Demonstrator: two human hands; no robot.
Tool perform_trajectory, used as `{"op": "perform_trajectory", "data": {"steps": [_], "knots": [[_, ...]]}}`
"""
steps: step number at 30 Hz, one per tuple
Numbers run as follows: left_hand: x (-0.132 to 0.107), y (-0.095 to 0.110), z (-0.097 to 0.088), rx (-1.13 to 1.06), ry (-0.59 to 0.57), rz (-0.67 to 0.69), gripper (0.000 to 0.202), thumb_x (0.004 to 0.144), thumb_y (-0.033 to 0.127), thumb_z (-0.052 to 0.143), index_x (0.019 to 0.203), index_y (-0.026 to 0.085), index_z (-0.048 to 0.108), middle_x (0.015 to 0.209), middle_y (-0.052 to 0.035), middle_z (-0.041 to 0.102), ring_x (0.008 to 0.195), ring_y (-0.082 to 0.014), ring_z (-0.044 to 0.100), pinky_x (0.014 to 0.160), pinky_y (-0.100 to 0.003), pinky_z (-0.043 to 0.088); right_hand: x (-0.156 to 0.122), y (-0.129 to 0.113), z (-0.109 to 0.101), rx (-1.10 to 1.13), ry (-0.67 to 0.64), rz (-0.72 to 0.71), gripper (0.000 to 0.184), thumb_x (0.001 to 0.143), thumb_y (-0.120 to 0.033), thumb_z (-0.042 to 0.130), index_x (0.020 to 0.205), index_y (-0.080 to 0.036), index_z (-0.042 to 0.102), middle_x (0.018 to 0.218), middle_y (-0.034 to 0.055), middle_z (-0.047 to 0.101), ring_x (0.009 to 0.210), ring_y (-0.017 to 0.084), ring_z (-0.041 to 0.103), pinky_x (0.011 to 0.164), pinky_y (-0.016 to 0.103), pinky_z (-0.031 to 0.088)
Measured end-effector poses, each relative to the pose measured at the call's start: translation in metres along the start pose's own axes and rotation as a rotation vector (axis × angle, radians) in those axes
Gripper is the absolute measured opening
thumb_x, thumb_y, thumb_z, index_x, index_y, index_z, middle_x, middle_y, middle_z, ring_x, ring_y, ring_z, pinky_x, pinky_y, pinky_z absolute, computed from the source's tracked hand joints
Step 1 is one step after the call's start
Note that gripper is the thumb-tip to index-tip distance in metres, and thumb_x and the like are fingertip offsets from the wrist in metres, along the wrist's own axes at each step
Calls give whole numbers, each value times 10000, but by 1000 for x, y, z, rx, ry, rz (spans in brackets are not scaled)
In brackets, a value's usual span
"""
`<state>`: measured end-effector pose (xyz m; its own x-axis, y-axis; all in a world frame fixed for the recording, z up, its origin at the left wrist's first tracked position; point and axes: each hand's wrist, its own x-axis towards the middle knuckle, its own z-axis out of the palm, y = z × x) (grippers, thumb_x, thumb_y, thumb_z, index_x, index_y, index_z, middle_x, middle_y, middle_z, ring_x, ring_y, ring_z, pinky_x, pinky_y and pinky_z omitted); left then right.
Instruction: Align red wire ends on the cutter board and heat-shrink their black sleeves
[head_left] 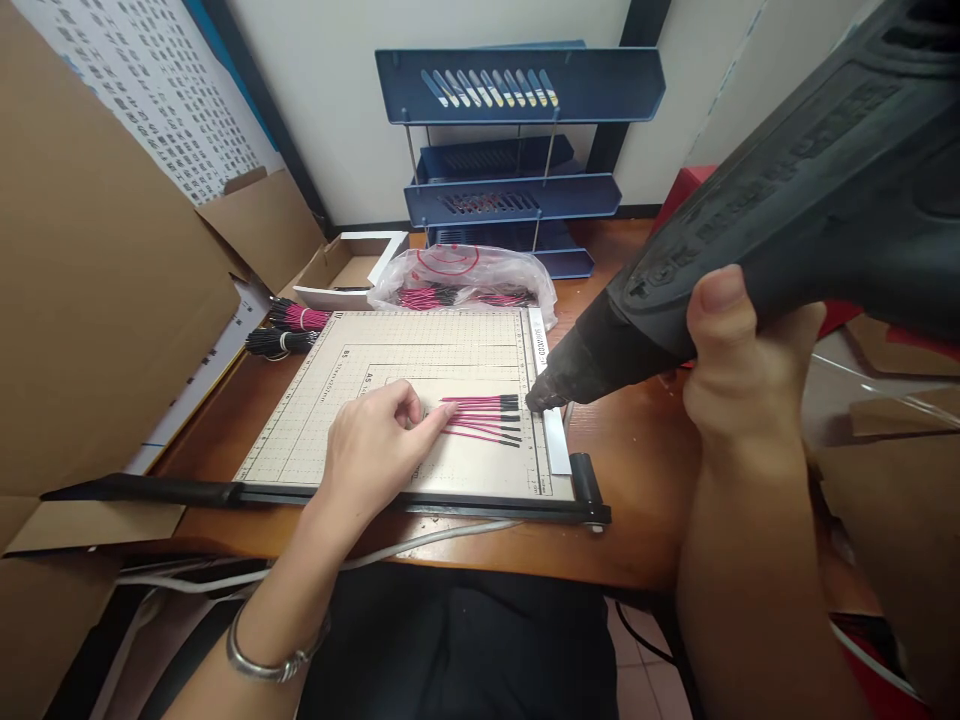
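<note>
My left hand (379, 440) rests on a cream gridded cutting board (390, 370), fingertips pressing down the left ends of several pink wires with black tips (484, 418). My right hand (739, 365) is wrapped round the grip of a large black heat gun (787, 210), held close to the camera. The gun's nozzle (541, 398) points left at the black tips of the wires, almost touching them at the board's right edge.
A bag of pink and black wires (465, 280) and two loose wire bundles (289, 330) lie behind the board. A blue tiered tray rack (517, 150) stands at the back. Cardboard boxes (97, 270) wall the left side. A white cable (420, 545) hangs off the desk front.
</note>
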<state>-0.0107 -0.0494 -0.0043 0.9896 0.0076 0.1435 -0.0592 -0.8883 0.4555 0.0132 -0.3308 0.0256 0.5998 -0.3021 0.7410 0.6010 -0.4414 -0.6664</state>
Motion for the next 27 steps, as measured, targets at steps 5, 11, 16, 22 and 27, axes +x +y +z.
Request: {"op": "perform_trajectory", "data": {"steps": [5, 11, 16, 22, 27], "knots": [[-8, -5, 1, -2, 110, 90, 377, 975, 452, 529, 678, 219, 539, 625, 9, 556, 620, -180, 502, 614, -320, 321, 2, -1, 1, 41, 4, -15, 422, 883, -587, 661, 1206, -318, 702, 1231, -28, 667, 1263, 280, 623, 1197, 533, 406], [-4, -5, 7, 54, 175, 177, 224, 937, 431, 633, 969, 211, 658, 1020, -45, 699, 941, -259, 593, 831, -373, 425, 1, 0, 2, 30, -5, -18, 522, 862, -626, 664, 1234, -260, 688, 1238, -9, 670, 1294, 276, 595, 1206, 522, 388], [4, 1, 7, 119, 96, 158, 298, 932, 451, 654, 1110, 211, 662, 1120, -66, 693, 1038, -305, 597, 899, -429, 447, 1, 0, 3, 25, 18, 5, 623, 828, -659, 680, 1299, -252, 655, 1243, 10, 661, 1323, 290, 568, 1215, 532, 367], [6, 4, 5, 146, 51, 135, 342, 920, 468, 679, 1156, 223, 653, 1132, -77, 691, 1047, -324, 594, 898, -458, 460, 3, 3, 0, 33, 0, -54, 496, 883, -600, 653, 1256, -275, 686, 1224, -28, 680, 1270, 257, 611, 1186, 492, 413], [6, 2, 5, 136, 57, 116, 367, 920, 487, 678, 1167, 216, 657, 1134, -79, 686, 1063, -327, 596, 916, -469, 463, 3, 3, 1, 26, 16, -53, 506, 877, -620, 649, 1254, -285, 690, 1177, -32, 694, 1285, 264, 600, 1187, 504, 407]]}}
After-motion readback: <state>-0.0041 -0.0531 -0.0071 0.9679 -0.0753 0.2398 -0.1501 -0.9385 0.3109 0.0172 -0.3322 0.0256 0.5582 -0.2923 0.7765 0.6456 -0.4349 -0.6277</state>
